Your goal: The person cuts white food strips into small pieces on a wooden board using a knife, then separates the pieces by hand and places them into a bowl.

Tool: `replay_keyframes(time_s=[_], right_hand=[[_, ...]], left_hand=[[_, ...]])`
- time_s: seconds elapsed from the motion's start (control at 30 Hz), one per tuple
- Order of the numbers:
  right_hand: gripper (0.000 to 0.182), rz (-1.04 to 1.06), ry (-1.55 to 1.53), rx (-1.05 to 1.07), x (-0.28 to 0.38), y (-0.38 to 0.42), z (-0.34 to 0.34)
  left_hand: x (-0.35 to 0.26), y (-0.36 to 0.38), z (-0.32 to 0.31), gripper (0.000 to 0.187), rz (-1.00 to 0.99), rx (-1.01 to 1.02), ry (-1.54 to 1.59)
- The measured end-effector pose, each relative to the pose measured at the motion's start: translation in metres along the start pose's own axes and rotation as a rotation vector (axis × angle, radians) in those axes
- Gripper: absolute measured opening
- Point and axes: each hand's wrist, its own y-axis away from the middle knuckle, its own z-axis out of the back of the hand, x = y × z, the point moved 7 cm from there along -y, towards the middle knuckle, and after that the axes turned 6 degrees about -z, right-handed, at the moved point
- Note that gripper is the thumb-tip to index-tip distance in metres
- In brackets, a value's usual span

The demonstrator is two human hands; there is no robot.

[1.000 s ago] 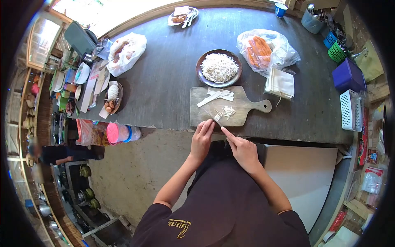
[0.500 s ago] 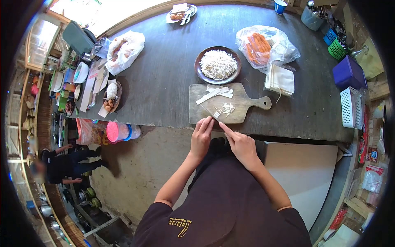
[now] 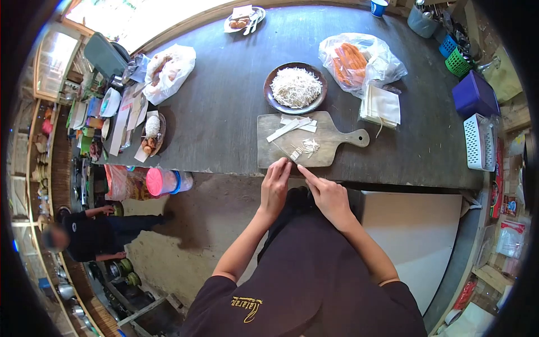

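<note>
A wooden cutting board (image 3: 337,136) lies at the table's near edge, its handle pointing right. Long white strips (image 3: 279,132) rest on its upper part, with small white slivers (image 3: 310,147) below. My left hand (image 3: 274,184) has its fingers bunched at the board's near edge, fingertips against short white pieces (image 3: 296,153). My right hand (image 3: 327,197) is closed, index finger stretched toward the board, on what looks like a knife (image 3: 282,150); its thin blade shows edge-on and its handle is hidden. Behind the board, a brown plate (image 3: 269,100) carries a heap of white shreds (image 3: 296,87).
Orange carrot-like pieces in a plastic bag (image 3: 387,62) and a stack of cream sheets (image 3: 380,106) lie to the right. Far left are a white bag (image 3: 178,67) and a small dish (image 3: 161,137). Baskets (image 3: 480,143) line the right edge. Another person (image 3: 92,233) stands at lower left.
The other person has shifted a little to the right in view, legs changing position. My hands and the white pieces look almost the same.
</note>
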Motion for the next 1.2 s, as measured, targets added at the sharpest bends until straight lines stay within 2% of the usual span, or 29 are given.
replay_keyframes(time_s=[0.07, 0.17, 0.27, 0.37, 0.63, 0.83, 1.03, 1.2], right_hand=[[0.051, 0.021, -0.022, -0.031, -0.002, -0.003, -0.002], [0.05, 0.025, -0.028, -0.034, 0.0, -0.005, -0.001], [0.05, 0.001, -0.006, 0.004, 0.0, 0.006, 0.01], [0.05, -0.011, 0.002, 0.009, -0.001, 0.011, 0.013], [0.052, 0.03, -0.03, -0.038, 0.001, -0.002, 0.002], [0.052, -0.028, 0.028, 0.041, -0.002, 0.013, 0.013], [0.053, 0.059, -0.001, -0.073, 0.0, -0.004, -0.001], [0.053, 0.023, 0.045, 0.004, 0.004, 0.007, 0.011]], left_hand=[[0.001, 0.001, -0.002, 0.044, -0.006, 0.0, -0.029], [0.0, -0.004, 0.005, 0.036, -0.006, 0.003, -0.012], [0.0, -0.003, 0.003, 0.046, -0.021, 0.025, 0.003], [-0.001, -0.006, 0.006, 0.034, -0.015, 0.007, 0.006], [-0.001, -0.007, 0.006, 0.034, -0.002, -0.008, 0.024], [0.0, -0.006, 0.005, 0.034, 0.001, -0.02, 0.034], [0.001, -0.002, 0.002, 0.034, -0.014, -0.041, 0.018], [0.004, -0.001, 0.003, 0.037, -0.021, -0.02, 0.002]])
